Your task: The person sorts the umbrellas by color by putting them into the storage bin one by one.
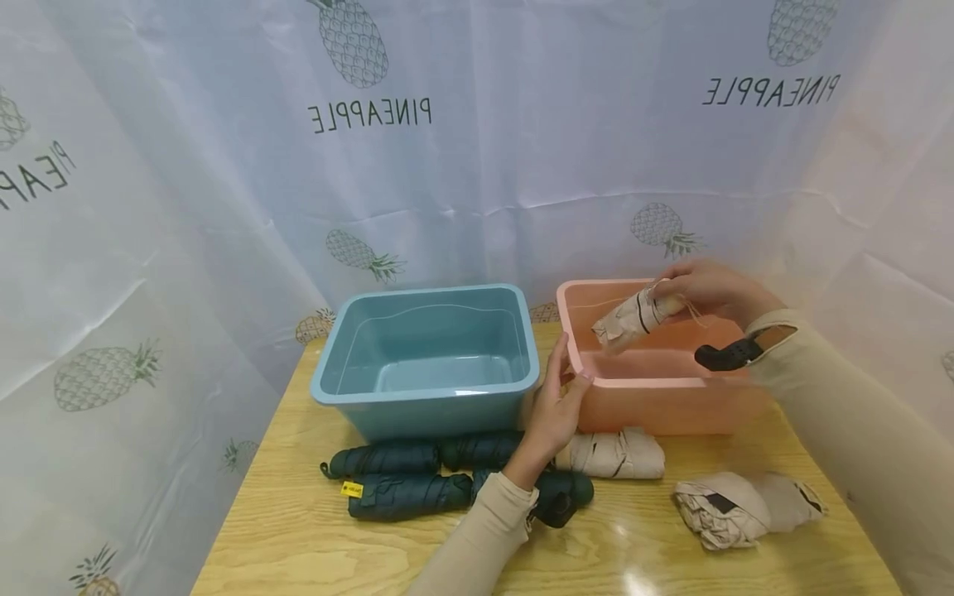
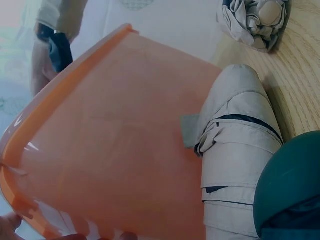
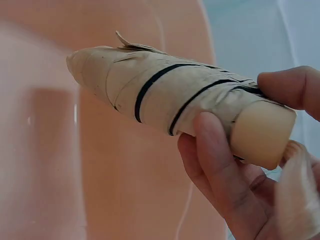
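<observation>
My right hand (image 1: 708,290) holds a folded beige umbrella (image 3: 155,97) by its handle end, with fingers and thumb round it and a pale strap hanging loose. The umbrella slants over the inside of the pink plastic bin (image 1: 663,406), its far tip pointing down and left. My left hand (image 1: 555,414) grips the near left corner of that bin's rim, its fingertips (image 2: 129,236) showing along the edge in the left wrist view. Below the left hand, another folded beige umbrella (image 1: 619,455) lies against the bin's front wall, beside the dark green end of a navy umbrella (image 2: 295,185).
To the left stands a blue plastic bin (image 1: 440,397). Several folded navy umbrellas (image 1: 402,497) lie in front of it, one with a yellow tag (image 1: 352,489). More beige umbrellas (image 1: 723,509) lie at the table's (image 1: 298,546) right side. A pineapple-print curtain (image 1: 522,149) surrounds the table.
</observation>
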A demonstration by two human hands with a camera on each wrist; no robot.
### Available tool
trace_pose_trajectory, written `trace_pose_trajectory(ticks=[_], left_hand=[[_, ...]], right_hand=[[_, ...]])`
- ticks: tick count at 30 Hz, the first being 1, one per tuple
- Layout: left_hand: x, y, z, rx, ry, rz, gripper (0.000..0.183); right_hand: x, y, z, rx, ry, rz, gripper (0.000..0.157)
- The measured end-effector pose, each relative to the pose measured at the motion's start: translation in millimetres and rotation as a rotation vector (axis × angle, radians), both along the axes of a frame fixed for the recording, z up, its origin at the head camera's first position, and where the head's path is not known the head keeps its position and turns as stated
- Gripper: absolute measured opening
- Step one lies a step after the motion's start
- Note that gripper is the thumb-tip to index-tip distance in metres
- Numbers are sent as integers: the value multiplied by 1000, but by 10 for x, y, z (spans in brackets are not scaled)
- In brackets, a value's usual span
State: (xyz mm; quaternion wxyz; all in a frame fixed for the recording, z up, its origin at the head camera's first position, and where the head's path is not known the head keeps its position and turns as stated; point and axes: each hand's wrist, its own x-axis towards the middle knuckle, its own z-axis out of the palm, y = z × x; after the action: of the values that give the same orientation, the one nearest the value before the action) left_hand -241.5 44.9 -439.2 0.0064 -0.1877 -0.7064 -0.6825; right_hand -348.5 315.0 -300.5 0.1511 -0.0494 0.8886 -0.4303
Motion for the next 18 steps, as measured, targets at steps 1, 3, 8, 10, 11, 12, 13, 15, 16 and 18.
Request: trace_pose_trajectory(ticks=[1, 3, 8, 10, 11, 12, 13, 15, 16, 18], left_hand=[[1, 1, -1, 1, -3, -2, 67], [3, 3, -3, 1, -3, -6, 67], [15, 3, -2, 4, -15, -9, 67], [18, 4, -7, 6, -22, -8, 67], [18, 5, -10, 9, -26, -9, 67], [19, 6, -12, 12, -29, -9, 67], [18, 7, -16, 18, -29, -12, 67], [18, 11, -18, 21, -29, -16, 67], [19, 12, -18, 21, -31, -18, 67], [22, 18, -15, 23, -34, -19, 67]], right_hand=[[-16, -12, -19, 22, -12, 14, 45], [-40, -44, -50, 46, -33, 34, 43], [-75, -132, -115, 84, -55, 61, 37], [-88, -168, -148, 90, -72, 71, 35], [-96, -186, -167, 91, -85, 81, 34], [-101, -205, -184, 86, -97, 85, 34], [-106, -222, -202, 78, -111, 84, 34], [-111, -250, -233, 82, -128, 85, 34], [-109, -262, -240, 91, -132, 86, 34], [-103, -279, -243, 116, -137, 87, 36]])
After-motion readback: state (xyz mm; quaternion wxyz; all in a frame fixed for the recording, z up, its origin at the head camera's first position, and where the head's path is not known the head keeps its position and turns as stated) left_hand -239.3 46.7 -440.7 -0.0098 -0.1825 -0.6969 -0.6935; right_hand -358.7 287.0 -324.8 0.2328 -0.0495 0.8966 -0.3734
